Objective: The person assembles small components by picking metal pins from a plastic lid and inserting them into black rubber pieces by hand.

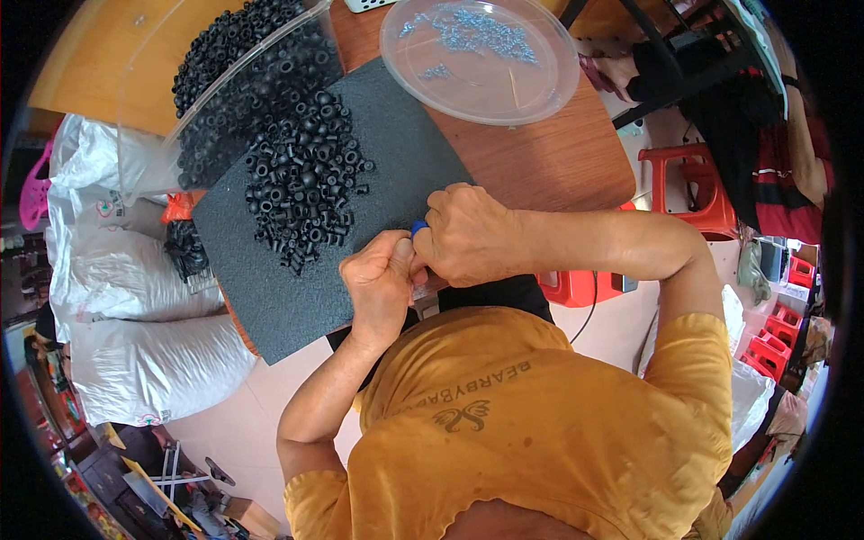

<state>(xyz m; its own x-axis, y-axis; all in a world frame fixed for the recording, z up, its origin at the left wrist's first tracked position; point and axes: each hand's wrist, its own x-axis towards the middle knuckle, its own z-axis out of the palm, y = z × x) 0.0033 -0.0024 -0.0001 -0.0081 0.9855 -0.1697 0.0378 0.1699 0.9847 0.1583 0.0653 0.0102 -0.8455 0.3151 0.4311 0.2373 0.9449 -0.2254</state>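
Over the near edge of the dark grey mat (pixel 409 135), my two hands meet in front of my body. My left hand (pixel 373 283) is closed, thumb and fingers pinched together; whatever sits in that pinch is hidden. Curled into a fist against it is my right hand (pixel 472 236). A small blue piece (pixel 418 228) shows at the right fingers, mostly covered, and its kind is not clear. Beyond my left hand, a heap of small black hollow plastic or rubber parts (pixel 304 175) is spread on the mat.
A clear plastic bin (pixel 243 70) of more black parts stands far left. A round translucent tray (pixel 468 101) with small silvery pieces (pixel 486 34) rests on the wooden table (pixel 558 166). White sacks (pixel 162 364) line the left; red stools (pixel 693 193) and another person (pixel 792 166) are right.
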